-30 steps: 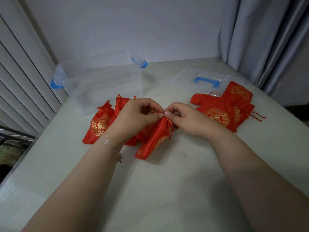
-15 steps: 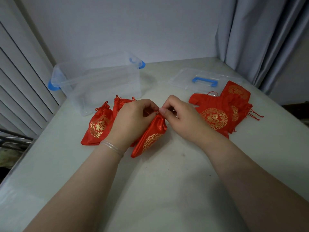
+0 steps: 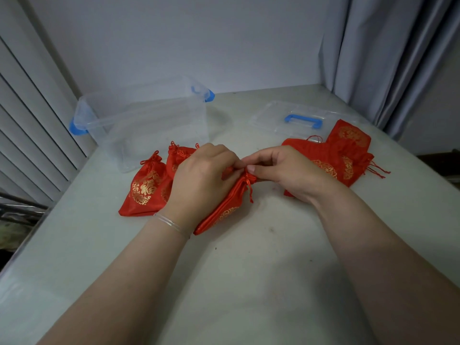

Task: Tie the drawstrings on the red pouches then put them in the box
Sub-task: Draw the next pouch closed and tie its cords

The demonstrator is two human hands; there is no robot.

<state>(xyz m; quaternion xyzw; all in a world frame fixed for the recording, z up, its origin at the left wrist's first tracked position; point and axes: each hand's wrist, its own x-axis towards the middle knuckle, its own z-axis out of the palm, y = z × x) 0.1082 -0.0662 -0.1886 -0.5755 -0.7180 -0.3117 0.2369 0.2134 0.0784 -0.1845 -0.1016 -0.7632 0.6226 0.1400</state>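
Note:
A red pouch (image 3: 225, 209) with gold print lies slanted on the table, its gathered neck between my hands. My left hand (image 3: 202, 180) and my right hand (image 3: 281, 174) both pinch its red drawstrings at the neck. Two tied pouches (image 3: 145, 188) lie to the left, one partly hidden by my left hand. A pile of flat untied pouches (image 3: 346, 155) sits behind my right hand. The clear plastic box (image 3: 139, 125) with blue clips stands open at the back left, with nothing visible inside.
The box's clear lid (image 3: 298, 120) with a blue handle lies flat at the back right, partly under the pouch pile. Window blinds run along the left edge, a grey curtain hangs at the right, and a wall closes the back.
Both hands have kept working the drawstrings at the pouch's neck with only small finger movements. The pouch has shifted slightly on the table.

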